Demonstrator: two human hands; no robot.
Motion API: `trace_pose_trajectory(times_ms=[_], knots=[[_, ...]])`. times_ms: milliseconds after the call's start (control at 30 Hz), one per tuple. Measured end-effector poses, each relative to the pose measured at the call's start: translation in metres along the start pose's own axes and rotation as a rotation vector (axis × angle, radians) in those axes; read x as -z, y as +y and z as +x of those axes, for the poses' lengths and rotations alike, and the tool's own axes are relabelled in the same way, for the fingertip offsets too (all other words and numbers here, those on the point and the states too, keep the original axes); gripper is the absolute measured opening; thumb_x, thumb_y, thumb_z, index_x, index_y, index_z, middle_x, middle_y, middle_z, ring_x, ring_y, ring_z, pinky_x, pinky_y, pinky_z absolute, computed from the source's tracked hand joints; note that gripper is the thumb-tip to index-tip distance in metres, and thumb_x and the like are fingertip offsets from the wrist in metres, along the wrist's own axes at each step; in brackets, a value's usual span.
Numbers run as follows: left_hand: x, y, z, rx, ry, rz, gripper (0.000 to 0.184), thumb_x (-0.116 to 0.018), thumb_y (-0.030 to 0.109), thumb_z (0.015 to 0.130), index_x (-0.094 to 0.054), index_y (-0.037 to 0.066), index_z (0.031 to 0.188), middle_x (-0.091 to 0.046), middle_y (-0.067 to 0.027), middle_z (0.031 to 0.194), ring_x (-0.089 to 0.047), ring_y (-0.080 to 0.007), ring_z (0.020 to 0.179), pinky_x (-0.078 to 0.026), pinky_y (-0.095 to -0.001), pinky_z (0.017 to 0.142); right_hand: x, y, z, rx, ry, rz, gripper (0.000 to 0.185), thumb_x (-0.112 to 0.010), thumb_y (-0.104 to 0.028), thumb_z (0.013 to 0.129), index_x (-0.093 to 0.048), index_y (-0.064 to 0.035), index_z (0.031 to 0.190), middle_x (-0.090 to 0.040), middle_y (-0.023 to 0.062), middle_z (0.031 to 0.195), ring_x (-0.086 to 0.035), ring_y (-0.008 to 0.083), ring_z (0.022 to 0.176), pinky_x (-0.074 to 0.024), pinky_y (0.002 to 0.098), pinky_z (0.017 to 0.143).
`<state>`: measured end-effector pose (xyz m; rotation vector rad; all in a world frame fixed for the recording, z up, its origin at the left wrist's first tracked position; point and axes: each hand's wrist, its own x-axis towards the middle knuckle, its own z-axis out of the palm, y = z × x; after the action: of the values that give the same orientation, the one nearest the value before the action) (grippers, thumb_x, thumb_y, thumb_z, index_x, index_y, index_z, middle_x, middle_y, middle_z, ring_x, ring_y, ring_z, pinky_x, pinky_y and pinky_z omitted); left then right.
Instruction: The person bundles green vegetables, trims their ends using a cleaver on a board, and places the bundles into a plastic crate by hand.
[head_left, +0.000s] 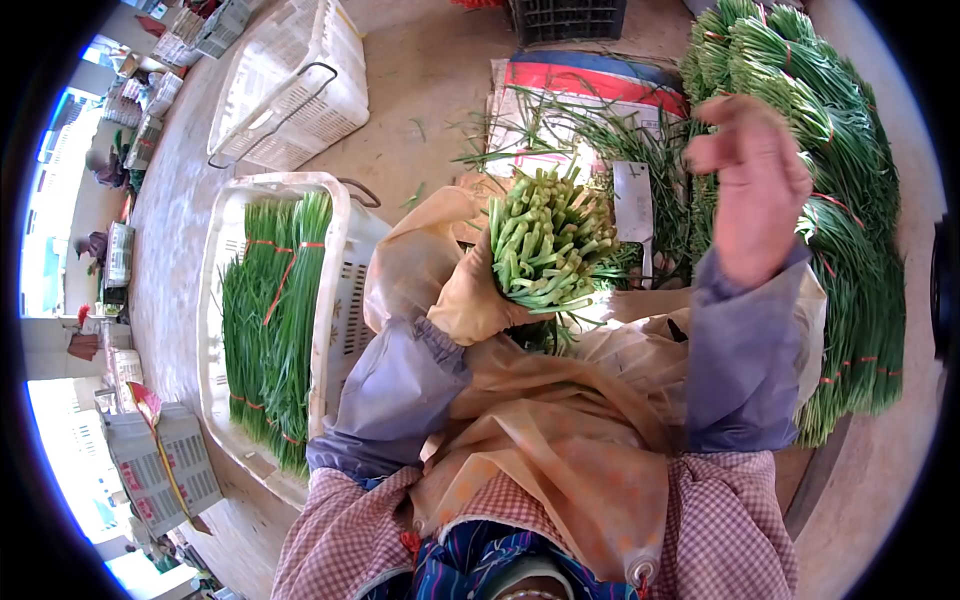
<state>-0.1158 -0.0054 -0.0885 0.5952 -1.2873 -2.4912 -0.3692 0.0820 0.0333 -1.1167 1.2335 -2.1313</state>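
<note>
My left hand, in a tan glove, is closed around a bunch of garlic chives. The pale cut stalk ends face up toward me, above my lap. My right hand is bare and raised to the right, slightly smeared by motion. Its fingers are bent and partly apart, with nothing visible in them. Beneath and left of it, a cleaver with a broad metal blade lies among loose chive leaves. Close by on the right is a big pile of tied chive bundles.
A white plastic crate holding banded chives stands at my left. Behind it is another white crate with a metal handle. Printed sacking lies ahead, and a black crate stands beyond. People and crates are at far left.
</note>
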Motion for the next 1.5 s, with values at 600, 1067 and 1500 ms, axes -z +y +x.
trace_pose_trajectory(times_ms=[600, 1067, 1500], knots=[[0.065, 0.035, 0.126, 0.306, 0.256, 1.493, 0.091, -0.087, 0.035, 0.06, -0.045, 0.001, 0.133, -0.063, -0.0217, 0.12, -0.061, -0.0356, 0.113, -0.049, -0.0415, 0.096, -0.034, 0.338, -0.153, -0.833, -0.229, -0.214, 0.034, -0.049, -0.02, 0.099, -0.056, -0.0004, 0.126, -0.061, 0.0112, 0.12, -0.058, 0.0213, 0.107, -0.0477, 0.0331, 0.091], [0.123, -0.097, 0.203, 0.715, 0.371, 1.841, 0.133, -0.091, 0.045, 0.054, -0.01, 0.014, 0.155, -0.041, -0.0155, 0.145, -0.039, -0.0324, 0.137, -0.027, -0.0472, 0.114, 0.205, 0.374, -0.158, -0.939, -0.009, -1.475, 0.071, -0.072, -0.01, 0.076, -0.037, -0.011, 0.137, -0.06, 0.0221, 0.117, -0.06, 0.0413, 0.108, -0.0474, 0.0478, 0.094], [0.12, -0.131, 0.235, 0.565, 0.383, 1.904, 0.132, -0.09, 0.052, 0.055, -0.014, 0.006, 0.153, -0.048, -0.0178, 0.136, -0.05, -0.0322, 0.126, -0.041, -0.0448, 0.103, 0.119, 0.339, -0.147, -0.695, 0.274, -0.595, 0.019, -0.062, -0.016, 0.089, -0.061, -0.0058, 0.106, -0.069, 0.0094, 0.079, -0.063, 0.0201, 0.063, -0.0502, 0.0355, 0.061]])
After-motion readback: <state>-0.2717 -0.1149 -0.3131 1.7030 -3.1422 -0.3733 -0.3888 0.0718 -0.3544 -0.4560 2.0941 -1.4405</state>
